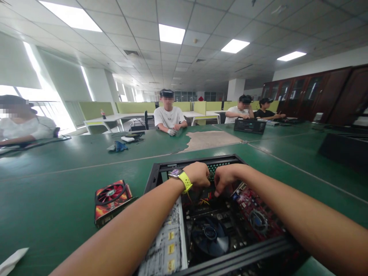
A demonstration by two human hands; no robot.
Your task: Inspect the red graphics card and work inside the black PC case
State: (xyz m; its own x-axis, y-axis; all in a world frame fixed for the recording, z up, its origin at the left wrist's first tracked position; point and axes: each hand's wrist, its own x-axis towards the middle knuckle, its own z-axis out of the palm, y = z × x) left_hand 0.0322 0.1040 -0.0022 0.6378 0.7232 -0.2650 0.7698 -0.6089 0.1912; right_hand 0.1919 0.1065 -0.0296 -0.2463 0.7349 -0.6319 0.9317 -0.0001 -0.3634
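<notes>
An open black computer case (pixel 238 255) lies in front of me on the green table. Both my hands reach into its far end, close together. My left hand (pixel 197 175), below a wrist with a yellow-strapped watch (pixel 184 180), is closed with its fingers curled down. Opposite it, my right hand (pixel 226 178) is also closed, fingers bent inward. Whatever they grip is hidden; red and yellow wires (pixel 205 200) show just beneath them. Nearer me in the case sits a round cooling fan (pixel 209 233), with a red circuit board (pixel 255 214) to its right.
A red-and-black graphics card (pixel 111 199) with a fan lies left of the case. Farther off are a blue cloth-like item (pixel 117 146) and another black case (pixel 249 126). Several people sit around the table (pixel 66 191). A dark box (pixel 342 151) stands at right.
</notes>
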